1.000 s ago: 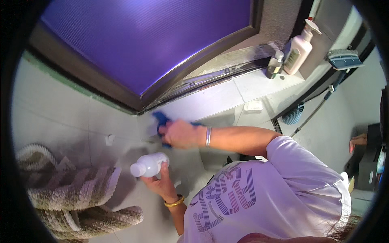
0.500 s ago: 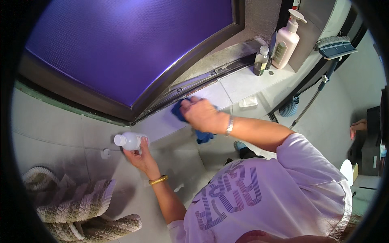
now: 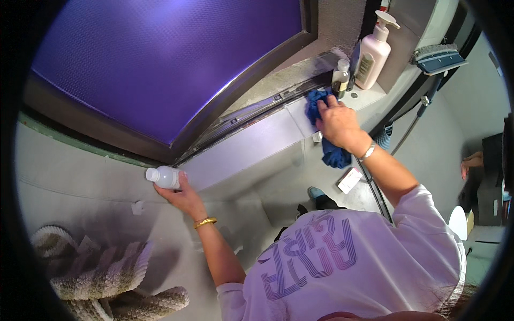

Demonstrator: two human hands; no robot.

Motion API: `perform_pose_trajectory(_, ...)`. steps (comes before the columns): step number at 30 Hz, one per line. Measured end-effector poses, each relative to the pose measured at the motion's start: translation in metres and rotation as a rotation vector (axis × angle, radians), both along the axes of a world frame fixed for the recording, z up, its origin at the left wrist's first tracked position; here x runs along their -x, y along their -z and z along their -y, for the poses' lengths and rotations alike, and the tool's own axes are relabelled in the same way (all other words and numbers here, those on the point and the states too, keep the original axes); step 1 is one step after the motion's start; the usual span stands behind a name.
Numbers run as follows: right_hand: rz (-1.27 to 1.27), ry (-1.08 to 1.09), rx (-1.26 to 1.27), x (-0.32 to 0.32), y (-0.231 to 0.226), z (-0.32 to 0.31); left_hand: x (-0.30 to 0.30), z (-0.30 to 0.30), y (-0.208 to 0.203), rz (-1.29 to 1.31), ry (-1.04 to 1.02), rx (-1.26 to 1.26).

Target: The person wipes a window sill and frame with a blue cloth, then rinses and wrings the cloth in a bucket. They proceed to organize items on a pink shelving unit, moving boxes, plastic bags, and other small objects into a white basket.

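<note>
Clutching a crumpled dark-blue cloth (image 3: 336, 156), the right hand (image 3: 340, 124) is at the pale tiled windowsill (image 3: 241, 147), fabric hanging past its front edge. Near the windowsill's left end, the left hand (image 3: 184, 200) has its grip around a white plastic bottle (image 3: 166, 176).

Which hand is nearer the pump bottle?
Right. The right hand, holding the cloth, is just below and left of the pump bottle in the picture; the left hand, holding the white bottle, is much farther left.
</note>
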State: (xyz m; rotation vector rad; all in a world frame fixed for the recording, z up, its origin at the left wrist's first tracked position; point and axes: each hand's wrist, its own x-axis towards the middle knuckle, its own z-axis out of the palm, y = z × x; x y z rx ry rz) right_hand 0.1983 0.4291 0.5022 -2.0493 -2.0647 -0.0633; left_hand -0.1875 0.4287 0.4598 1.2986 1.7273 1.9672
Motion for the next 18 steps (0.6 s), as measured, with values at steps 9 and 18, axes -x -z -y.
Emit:
perform_pose_trajectory(9, -0.179, -0.533, -0.177, 0.092, 0.03, 0.015, -0.015, 0.03, 0.019, -0.427, -0.298, 0.069)
perform_pose_trajectory(18, -0.245, -0.155, -0.266, 0.015, -0.001, 0.028, -0.065, 0.087, 0.003, 0.137, 0.081, 0.049)
